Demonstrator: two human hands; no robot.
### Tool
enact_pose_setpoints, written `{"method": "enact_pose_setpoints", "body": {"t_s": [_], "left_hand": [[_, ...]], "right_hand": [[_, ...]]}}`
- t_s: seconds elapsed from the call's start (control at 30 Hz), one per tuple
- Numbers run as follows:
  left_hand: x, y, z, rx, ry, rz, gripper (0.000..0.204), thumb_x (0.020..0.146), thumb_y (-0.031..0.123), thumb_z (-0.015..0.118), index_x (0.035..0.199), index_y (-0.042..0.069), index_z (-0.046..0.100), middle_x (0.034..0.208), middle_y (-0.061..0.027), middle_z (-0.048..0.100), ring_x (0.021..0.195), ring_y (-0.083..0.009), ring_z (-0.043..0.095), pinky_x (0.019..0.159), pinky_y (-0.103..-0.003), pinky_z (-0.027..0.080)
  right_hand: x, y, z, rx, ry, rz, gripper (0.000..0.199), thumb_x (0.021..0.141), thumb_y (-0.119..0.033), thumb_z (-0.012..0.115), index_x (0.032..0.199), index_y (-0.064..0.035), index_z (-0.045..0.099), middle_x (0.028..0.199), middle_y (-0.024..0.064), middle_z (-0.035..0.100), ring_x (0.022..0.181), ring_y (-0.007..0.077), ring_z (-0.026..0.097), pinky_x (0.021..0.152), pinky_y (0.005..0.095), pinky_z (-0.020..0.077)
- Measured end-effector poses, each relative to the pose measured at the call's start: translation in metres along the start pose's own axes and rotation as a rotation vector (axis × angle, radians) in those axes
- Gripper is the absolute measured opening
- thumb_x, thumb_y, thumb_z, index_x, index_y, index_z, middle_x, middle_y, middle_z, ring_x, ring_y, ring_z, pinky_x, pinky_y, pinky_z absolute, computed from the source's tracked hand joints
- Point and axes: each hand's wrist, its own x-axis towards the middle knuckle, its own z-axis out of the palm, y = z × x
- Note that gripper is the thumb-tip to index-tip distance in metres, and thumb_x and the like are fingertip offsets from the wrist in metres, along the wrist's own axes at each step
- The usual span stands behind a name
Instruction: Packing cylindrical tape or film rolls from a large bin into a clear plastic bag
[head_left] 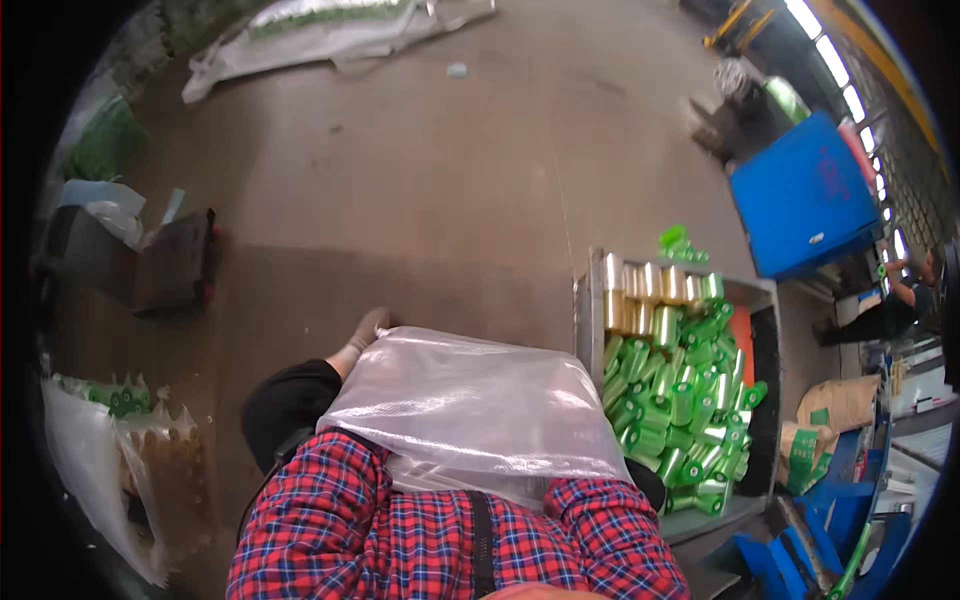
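Plaid sleeves [310, 500], translucent plastic [480, 405] covering both hands' hidden fingers, grip impossible to tell

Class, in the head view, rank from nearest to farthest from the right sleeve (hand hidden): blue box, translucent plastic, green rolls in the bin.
1. Translucent plastic: touching the right sleeve.
2. Green rolls: in the bin, right.
3. Blue box: upper right.

Both sleeves [310, 490] end at a bag [480, 410], which hides the hands. Just right of them stands a bin [765, 380] with rolls [680, 400] heaped in it. Farther ahead, beyond the bin, is a box [805, 195]. Well to the left lies another bag [95, 470]; far ahead, leftward, a sheet [250, 60] lies on the floor [430, 180].
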Motion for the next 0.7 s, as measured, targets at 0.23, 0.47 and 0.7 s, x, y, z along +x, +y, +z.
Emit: {"method": "enact_pose_setpoints", "body": {"t_s": [0.23,0.47,0.7], "left_hand": [[0.121,-0.029,0.06,0.043,-0.061,-0.22,0.038,0.084,0.03,0.045,0.113,0.006,0.053,0.12,-0.0118,0.052,0.112,-0.0215,0.047,0.095,-0.035,0.035],[0.124,-0.014,0.088,0.1,-0.164,-0.216,0.04,0.084,0.034,0.046,0.114,0.008,0.053,0.122,-0.0101,0.051,0.114,-0.0202,0.046,0.097,-0.035,0.033],[0.046,0.094,0.093,0.078,-0.609,0.077,0.043,0.084,0.037,0.046,0.116,0.01,0.053,0.123,-0.0084,0.051,0.116,-0.0189,0.044,0.099,-0.035,0.032]], "right_hand": [[0.037,0.013,-0.012,0.016,-0.136,0.111,0.029,0.074,-0.035,0.055,0.085,-0.0095,0.062,0.076,0.0074,0.064,0.068,0.0236,0.057,0.065,0.035,0.0463],[0.063,0.02,-0.004,0.013,-0.297,0.122,0.029,0.074,-0.036,0.056,0.085,-0.0098,0.063,0.076,0.0071,0.064,0.068,0.0236,0.057,0.066,0.0352,0.0463],[0.092,0.008,-0.037,-0.137,-0.558,0.001,0.03,0.073,-0.036,0.056,0.085,-0.0101,0.063,0.076,0.0068,0.064,0.068,0.0237,0.057,0.066,0.0353,0.0463]]}}
